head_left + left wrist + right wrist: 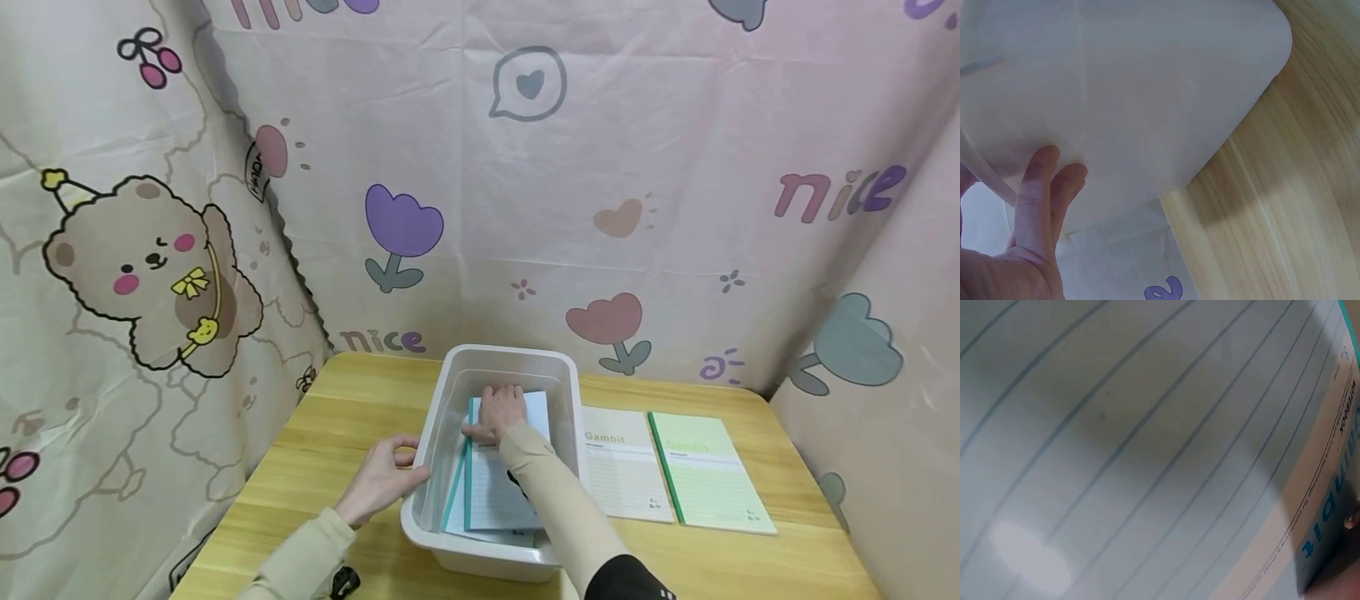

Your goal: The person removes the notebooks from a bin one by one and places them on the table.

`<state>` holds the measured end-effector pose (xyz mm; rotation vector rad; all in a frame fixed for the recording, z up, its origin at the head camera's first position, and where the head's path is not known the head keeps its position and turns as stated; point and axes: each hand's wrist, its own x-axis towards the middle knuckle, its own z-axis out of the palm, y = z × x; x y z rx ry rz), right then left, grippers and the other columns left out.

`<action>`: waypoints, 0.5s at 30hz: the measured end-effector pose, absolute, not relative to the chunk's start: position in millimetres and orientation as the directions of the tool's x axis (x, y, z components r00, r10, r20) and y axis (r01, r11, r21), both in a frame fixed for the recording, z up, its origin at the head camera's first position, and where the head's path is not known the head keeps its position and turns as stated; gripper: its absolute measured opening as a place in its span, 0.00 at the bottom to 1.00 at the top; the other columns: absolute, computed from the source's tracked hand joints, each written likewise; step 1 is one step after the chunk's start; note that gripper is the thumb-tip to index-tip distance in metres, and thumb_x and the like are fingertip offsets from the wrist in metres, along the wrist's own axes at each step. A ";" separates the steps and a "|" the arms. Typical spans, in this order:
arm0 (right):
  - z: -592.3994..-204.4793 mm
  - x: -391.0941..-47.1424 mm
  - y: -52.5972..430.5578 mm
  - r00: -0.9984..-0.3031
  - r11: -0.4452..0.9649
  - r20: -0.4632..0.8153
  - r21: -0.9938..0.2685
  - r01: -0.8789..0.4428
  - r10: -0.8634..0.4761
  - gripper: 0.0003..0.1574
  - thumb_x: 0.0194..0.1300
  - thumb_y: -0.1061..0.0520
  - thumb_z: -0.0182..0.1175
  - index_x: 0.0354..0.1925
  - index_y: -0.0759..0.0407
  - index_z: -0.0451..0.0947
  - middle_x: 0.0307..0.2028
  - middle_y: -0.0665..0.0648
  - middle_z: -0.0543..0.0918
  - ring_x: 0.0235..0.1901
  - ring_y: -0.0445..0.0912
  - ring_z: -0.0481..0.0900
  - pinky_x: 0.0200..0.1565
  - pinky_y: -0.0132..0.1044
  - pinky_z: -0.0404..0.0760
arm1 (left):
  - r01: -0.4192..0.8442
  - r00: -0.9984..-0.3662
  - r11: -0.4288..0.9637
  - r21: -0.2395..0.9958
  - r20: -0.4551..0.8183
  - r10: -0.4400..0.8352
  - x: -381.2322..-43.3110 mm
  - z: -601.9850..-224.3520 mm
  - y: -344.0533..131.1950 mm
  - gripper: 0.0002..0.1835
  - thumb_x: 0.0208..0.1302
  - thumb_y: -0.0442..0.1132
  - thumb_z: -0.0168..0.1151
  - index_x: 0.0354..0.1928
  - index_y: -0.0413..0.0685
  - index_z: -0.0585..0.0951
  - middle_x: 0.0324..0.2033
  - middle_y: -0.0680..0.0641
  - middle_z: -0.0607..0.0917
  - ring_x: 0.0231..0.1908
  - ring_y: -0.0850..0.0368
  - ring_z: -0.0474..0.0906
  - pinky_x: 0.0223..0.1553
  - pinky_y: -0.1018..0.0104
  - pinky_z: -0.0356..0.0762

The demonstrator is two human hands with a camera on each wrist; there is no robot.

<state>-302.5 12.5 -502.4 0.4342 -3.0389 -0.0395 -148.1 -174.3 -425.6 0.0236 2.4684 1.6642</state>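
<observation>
A white plastic bin stands on the wooden table. My left hand grips its left rim; in the left wrist view, fingers lie against the outer wall. Inside the bin, a light blue lined notebook with a teal spine lies over another teal-edged notebook, slightly offset. My right hand reaches in and holds the upper notebook near its top end, thumb towards the spine. Its fingertips are hidden in the head view. The right wrist view is filled by the notebook's lined cover.
To the right of the bin lie a white Gambit notebook and a green Gambit notebook, side by side. Behind the table hangs a printed curtain, which also closes off the left and right sides.
</observation>
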 end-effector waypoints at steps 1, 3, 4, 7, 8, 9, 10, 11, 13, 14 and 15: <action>-500.4 -302.6 12.6 -0.956 0.959 0.068 0.040 -0.282 -0.284 0.47 0.50 0.20 0.63 0.46 0.58 0.76 0.45 0.61 0.85 0.48 0.54 0.80 0.52 0.44 0.75 | -0.080 -0.986 0.381 0.921 -0.128 0.103 -148.3 -425.4 -174.4 0.25 0.57 0.29 0.64 0.57 0.28 0.74 0.48 0.25 0.85 0.42 0.42 0.88 0.37 0.53 0.91; -495.8 -302.2 12.6 -0.952 0.955 0.078 0.038 -0.294 -0.297 0.47 0.51 0.21 0.63 0.47 0.58 0.76 0.45 0.61 0.85 0.48 0.54 0.80 0.52 0.44 0.76 | -0.082 -0.986 0.382 0.921 -0.130 0.102 -148.9 -425.0 -174.3 0.26 0.57 0.30 0.65 0.58 0.28 0.74 0.48 0.26 0.85 0.42 0.42 0.88 0.37 0.53 0.91; -492.9 -301.7 12.5 -0.949 0.953 0.088 0.032 -0.301 -0.302 0.46 0.51 0.21 0.63 0.46 0.58 0.76 0.45 0.62 0.85 0.48 0.55 0.80 0.52 0.45 0.76 | -0.082 -0.986 0.383 0.920 -0.131 0.102 -149.0 -424.8 -174.2 0.26 0.57 0.30 0.65 0.58 0.28 0.74 0.48 0.26 0.85 0.42 0.41 0.88 0.37 0.53 0.91; -482.1 -300.3 11.7 -0.939 0.946 0.122 0.022 -0.322 -0.322 0.46 0.51 0.22 0.62 0.47 0.58 0.77 0.46 0.62 0.85 0.49 0.55 0.81 0.52 0.45 0.76 | -0.079 -0.986 0.382 0.921 -0.130 0.108 -149.2 -424.5 -173.7 0.26 0.58 0.30 0.64 0.58 0.27 0.73 0.48 0.25 0.85 0.42 0.40 0.88 0.37 0.53 0.91; -477.7 -299.5 11.3 -0.937 0.945 0.128 0.019 -0.327 -0.326 0.46 0.52 0.22 0.62 0.48 0.59 0.77 0.47 0.63 0.85 0.50 0.56 0.81 0.54 0.45 0.76 | -0.079 -0.985 0.380 0.921 -0.130 0.109 -149.1 -424.5 -173.6 0.26 0.58 0.30 0.64 0.58 0.27 0.74 0.49 0.25 0.85 0.42 0.40 0.88 0.37 0.53 0.91; -473.1 -298.9 10.8 -0.935 0.944 0.131 0.020 -0.329 -0.329 0.47 0.52 0.21 0.61 0.48 0.58 0.77 0.48 0.63 0.85 0.51 0.56 0.81 0.55 0.45 0.76 | -0.080 -0.985 0.378 0.922 -0.131 0.110 -148.8 -424.6 -173.6 0.25 0.58 0.30 0.64 0.58 0.27 0.74 0.49 0.25 0.85 0.43 0.39 0.88 0.38 0.53 0.91; -468.1 -298.5 10.3 -0.935 0.944 0.132 0.022 -0.331 -0.330 0.47 0.52 0.21 0.61 0.49 0.58 0.77 0.48 0.62 0.86 0.50 0.56 0.81 0.54 0.45 0.76 | -0.080 -0.985 0.375 0.924 -0.131 0.112 -148.7 -424.7 -173.7 0.25 0.58 0.30 0.64 0.58 0.27 0.74 0.49 0.24 0.84 0.43 0.39 0.88 0.38 0.53 0.91; -463.0 -298.1 9.7 -0.935 0.943 0.126 0.020 -0.332 -0.331 0.47 0.52 0.21 0.61 0.49 0.58 0.77 0.48 0.62 0.86 0.51 0.56 0.81 0.55 0.45 0.76 | -0.081 -0.985 0.373 0.924 -0.132 0.113 -148.6 -424.9 -173.8 0.25 0.58 0.30 0.64 0.57 0.27 0.74 0.49 0.24 0.84 0.43 0.39 0.88 0.38 0.53 0.91; -453.5 -297.2 8.5 -0.935 0.942 0.115 0.021 -0.336 -0.336 0.47 0.52 0.21 0.61 0.48 0.58 0.77 0.45 0.61 0.86 0.49 0.55 0.81 0.53 0.45 0.77 | -0.078 -0.985 0.371 0.925 -0.130 0.117 -148.5 -425.2 -174.1 0.24 0.58 0.30 0.64 0.57 0.26 0.74 0.49 0.24 0.84 0.42 0.39 0.88 0.37 0.53 0.91; -449.0 -296.7 7.9 -0.937 0.941 0.096 0.023 -0.337 -0.337 0.47 0.53 0.20 0.60 0.49 0.58 0.76 0.45 0.61 0.86 0.48 0.55 0.81 0.54 0.44 0.77 | -0.078 -0.984 0.369 0.926 -0.130 0.119 -148.3 -425.3 -174.2 0.24 0.59 0.30 0.64 0.57 0.26 0.74 0.49 0.24 0.84 0.42 0.39 0.88 0.37 0.53 0.91; -445.1 -296.7 7.6 -0.935 0.940 0.093 0.023 -0.341 -0.341 0.46 0.53 0.20 0.60 0.47 0.57 0.76 0.42 0.59 0.86 0.46 0.54 0.82 0.52 0.44 0.77 | -0.077 -0.984 0.367 0.927 -0.130 0.123 -148.4 -425.4 -174.2 0.25 0.59 0.30 0.64 0.57 0.26 0.73 0.48 0.24 0.85 0.42 0.39 0.88 0.37 0.53 0.91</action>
